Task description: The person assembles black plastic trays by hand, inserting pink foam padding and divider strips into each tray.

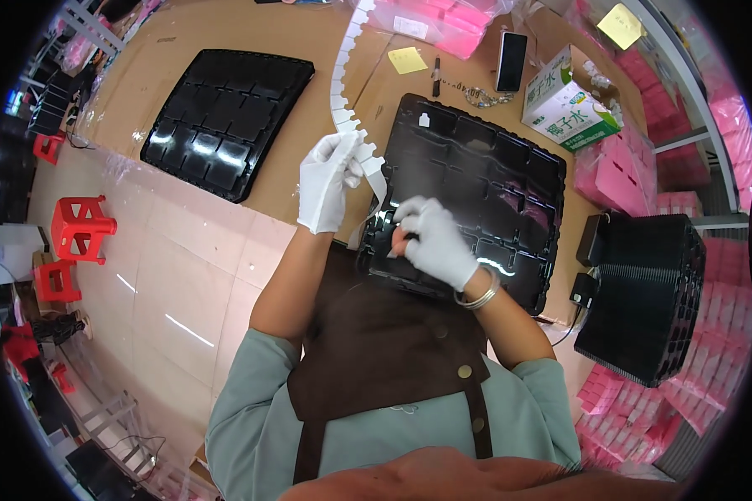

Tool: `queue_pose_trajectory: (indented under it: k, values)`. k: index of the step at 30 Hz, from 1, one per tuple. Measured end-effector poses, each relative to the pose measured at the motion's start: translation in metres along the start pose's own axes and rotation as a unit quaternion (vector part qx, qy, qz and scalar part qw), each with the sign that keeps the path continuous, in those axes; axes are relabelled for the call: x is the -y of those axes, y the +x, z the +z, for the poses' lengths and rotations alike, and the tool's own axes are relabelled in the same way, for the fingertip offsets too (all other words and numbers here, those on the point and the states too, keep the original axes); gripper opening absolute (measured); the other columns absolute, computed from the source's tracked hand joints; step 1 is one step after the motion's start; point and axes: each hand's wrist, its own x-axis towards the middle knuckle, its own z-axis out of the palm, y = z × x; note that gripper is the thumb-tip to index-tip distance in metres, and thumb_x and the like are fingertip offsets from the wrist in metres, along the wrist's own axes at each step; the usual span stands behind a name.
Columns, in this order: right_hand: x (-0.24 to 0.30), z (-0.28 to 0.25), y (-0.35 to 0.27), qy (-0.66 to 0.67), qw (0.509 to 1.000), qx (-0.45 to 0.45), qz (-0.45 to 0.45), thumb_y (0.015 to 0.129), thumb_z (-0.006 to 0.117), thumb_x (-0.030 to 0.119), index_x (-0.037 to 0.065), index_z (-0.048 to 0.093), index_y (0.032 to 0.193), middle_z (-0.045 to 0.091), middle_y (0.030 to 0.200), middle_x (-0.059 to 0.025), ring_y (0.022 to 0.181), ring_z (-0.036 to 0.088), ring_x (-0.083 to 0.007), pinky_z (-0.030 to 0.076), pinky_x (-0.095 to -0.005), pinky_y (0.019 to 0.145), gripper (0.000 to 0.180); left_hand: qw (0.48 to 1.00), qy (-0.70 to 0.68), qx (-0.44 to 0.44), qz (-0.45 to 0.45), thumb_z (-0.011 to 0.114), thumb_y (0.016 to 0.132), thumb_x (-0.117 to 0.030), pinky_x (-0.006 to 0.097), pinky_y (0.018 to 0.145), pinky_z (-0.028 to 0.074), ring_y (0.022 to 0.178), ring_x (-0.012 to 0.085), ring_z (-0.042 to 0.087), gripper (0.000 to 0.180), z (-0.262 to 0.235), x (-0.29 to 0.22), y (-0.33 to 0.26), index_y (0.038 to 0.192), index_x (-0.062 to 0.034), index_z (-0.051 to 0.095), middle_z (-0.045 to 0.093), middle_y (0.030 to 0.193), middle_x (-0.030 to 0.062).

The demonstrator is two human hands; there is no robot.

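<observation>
My left hand, in a white glove, grips a long white strip of small labels that runs up across the table. My right hand, also gloved, pinches the strip's lower end just above the near edge of a black compartment tray. One small white label sits in a compartment at the tray's far left corner. Both hands are close together over the tray's left near corner.
A second black tray lies to the left on the brown table. A stack of black trays stands at the right. A phone, pen, yellow notes, a carton and pink boxes lie behind. Red stools stand on the floor at left.
</observation>
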Motion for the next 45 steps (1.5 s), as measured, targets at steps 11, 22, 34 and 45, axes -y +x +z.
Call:
queue_pose_trajectory:
  k: [11,22,34,45]
  values:
    - [0.011,0.003,0.008,0.212,0.956,-0.083,0.183,0.072,0.077,0.009,0.003,0.058,0.096,0.059,0.087,-0.0059,0.072,0.058,-0.0130,0.048,-0.0281,0.069,0.032,0.991,0.129,0.004,0.045,0.062,0.092,-0.021,0.015,0.049,0.035,0.056,0.0009,0.049,0.022,0.003,-0.003,-0.026,0.097,-0.0006,0.067,0.059,0.069,-0.0009]
    - [0.007,-0.013,0.018,0.399,0.871,-0.246,0.151,0.078,0.070,0.000,0.002,0.065,0.084,0.063,0.078,-0.0007,0.072,0.057,-0.0086,0.046,-0.0246,0.066,0.008,0.986,0.114,0.110,-0.056,0.061,0.092,-0.023,0.017,0.050,0.035,0.056,0.0028,0.049,0.024,0.034,-0.005,-0.011,0.100,-0.0002,0.062,0.056,0.067,-0.0014]
    - [-0.070,-0.101,-0.021,0.105,0.933,-0.333,0.089,0.070,0.070,-0.003,0.004,0.063,0.077,0.062,0.079,-0.0043,0.073,0.059,-0.0146,0.049,-0.0276,0.068,0.012,0.998,0.035,0.051,0.001,0.059,0.094,-0.018,0.015,0.048,0.033,0.057,0.0033,0.046,0.024,0.041,0.010,0.002,0.105,0.0039,0.062,0.059,0.076,0.0025]
    - [-0.217,-0.167,-0.012,-0.296,0.895,-0.135,0.306,0.062,0.081,0.017,0.006,0.065,0.087,0.063,0.098,-0.0174,0.090,0.063,-0.0345,0.052,-0.0422,0.078,0.032,0.992,0.121,0.043,0.010,0.059,0.094,-0.019,0.015,0.046,0.032,0.051,0.0016,0.045,0.020,0.041,0.010,-0.016,0.095,0.0001,0.063,0.058,0.065,0.0007]
